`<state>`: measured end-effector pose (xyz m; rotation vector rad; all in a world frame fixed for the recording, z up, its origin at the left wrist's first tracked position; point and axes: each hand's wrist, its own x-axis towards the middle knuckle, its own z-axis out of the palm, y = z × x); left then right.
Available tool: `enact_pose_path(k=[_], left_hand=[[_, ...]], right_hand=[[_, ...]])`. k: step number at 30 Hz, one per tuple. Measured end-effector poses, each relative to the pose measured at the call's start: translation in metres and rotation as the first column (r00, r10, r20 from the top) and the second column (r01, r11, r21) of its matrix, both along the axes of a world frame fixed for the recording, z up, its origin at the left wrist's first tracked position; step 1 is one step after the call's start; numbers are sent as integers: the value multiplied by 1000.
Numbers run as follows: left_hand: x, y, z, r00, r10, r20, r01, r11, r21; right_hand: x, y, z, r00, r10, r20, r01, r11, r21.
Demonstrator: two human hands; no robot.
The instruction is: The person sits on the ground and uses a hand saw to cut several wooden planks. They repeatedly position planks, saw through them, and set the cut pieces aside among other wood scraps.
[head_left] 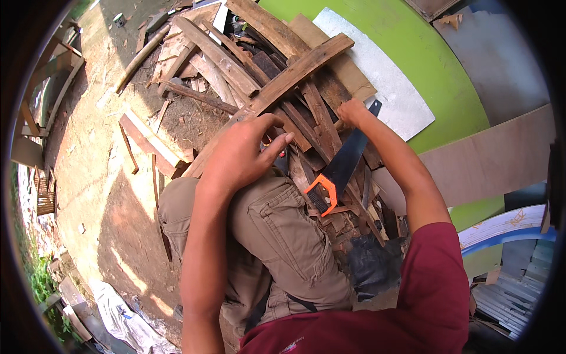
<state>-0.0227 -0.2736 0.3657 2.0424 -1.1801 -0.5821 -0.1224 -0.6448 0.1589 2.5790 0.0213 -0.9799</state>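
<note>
My left hand (pixel 247 147) is over a long wooden beam (pixel 300 69) by my knees, its thumb and curled fingers apart. A small red thing (pixel 282 154) shows just beyond the thumb, too small to name. My right hand (pixel 352 112) reaches farther out to the right, closed, over the wood pile. What it grips is mostly hidden; a short pale end shows below the fingers. A handsaw (pixel 345 159) with a dark blade and an orange-and-black handle lies on the scraps, its handle toward me and its tip beside my right wrist.
Loose planks (pixel 215 56) and scraps are heaped ahead of me. A green panel (pixel 454 88) with a white sheet (pixel 377 65) lies at the far right, and a plywood strip (pixel 489 150) crosses nearer. Black plastic (pixel 374 265) lies by my right leg, white cloth (pixel 127 318) at lower left.
</note>
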Motion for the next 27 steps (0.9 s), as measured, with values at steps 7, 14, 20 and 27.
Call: enact_pose_path(k=[7, 14, 20, 27], left_hand=[[-8, 5, -2, 998, 19, 57, -19, 1000, 11], [-10, 2, 0, 1000, -6, 4, 6, 1000, -25], [-11, 1, 1, 999, -11, -30, 11, 1000, -23], [-19, -4, -10, 997, -30, -67, 15, 975, -220]], right_hand=[[8, 29, 8, 996, -86, 3, 86, 993, -78], [-13, 7, 62, 981, -176, -78, 168, 981, -102], [-85, 1, 191, 891, -415, 185, 413, 909, 53], [-277, 87, 136, 84, -960, 267, 547, 269, 793]])
